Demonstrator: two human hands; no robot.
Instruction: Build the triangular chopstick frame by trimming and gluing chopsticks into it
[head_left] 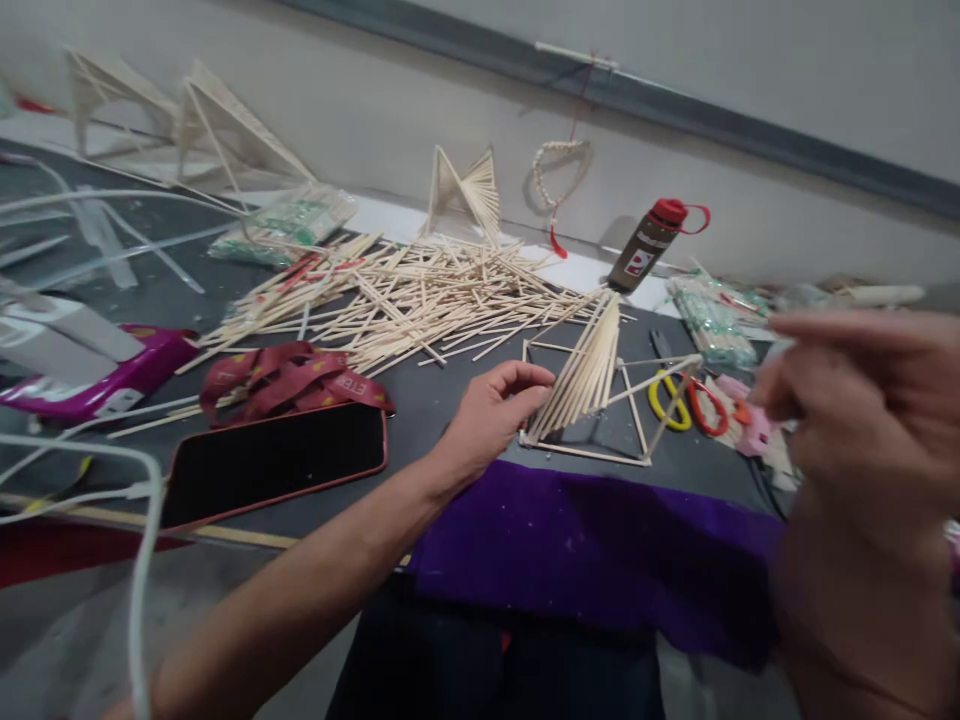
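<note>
A small model of thin wooden sticks (581,375) stands on the dark table, its fanned row of sticks rising from a square base frame. My left hand (499,405) is at the model's left side, thumb and fingertips closed on its edge sticks. Off to the right, my right hand (862,400) is raised above the table and smeared by motion. Its fingers look bent, but whether they hold anything I cannot make out. Yellow-handled scissors (669,400) and a red-handled tool (706,408) lie between the model and that hand.
Loose sticks (442,295) are heaped behind the model. A bottle (646,250) stands near the wall. On the left lie a phone (277,462), a red lanyard (292,380) and white cables (150,530). Purple cloth (585,550) covers the front edge. Finished stick models (465,195) stand behind.
</note>
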